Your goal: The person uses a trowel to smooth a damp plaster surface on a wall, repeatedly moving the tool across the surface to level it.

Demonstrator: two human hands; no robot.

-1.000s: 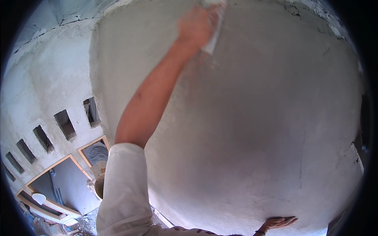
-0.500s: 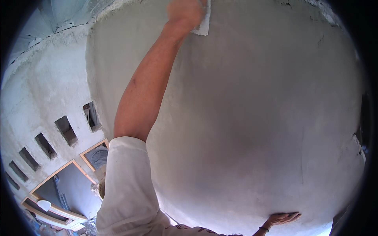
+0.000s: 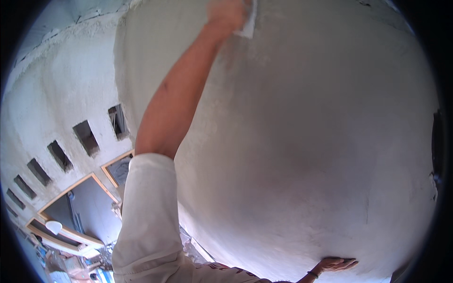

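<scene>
My left arm, in a white sleeve, stretches up across a grey plastered wall (image 3: 292,141). At the top edge my left hand (image 3: 226,16), blurred and partly cut off, closes on a plastering trowel (image 3: 249,26). Only part of the trowel's pale flat blade shows, against the wall; the handle is hidden. Low on the right, my right hand (image 3: 338,264) rests on the wall, fingers stretched out and holding nothing. A dark band circles its wrist.
On the left a whitish wall (image 3: 71,80) has a row of several slot openings (image 3: 86,137). Below them are wood-framed openings (image 3: 82,212), a white round lamp (image 3: 54,227) and clutter (image 3: 71,266). A rough edge borders the plaster at the upper right.
The view has shifted a little, so the slot openings sit higher and farther right. My left hand and trowel show slightly higher and farther right. My right hand keeps its place on the wall.
</scene>
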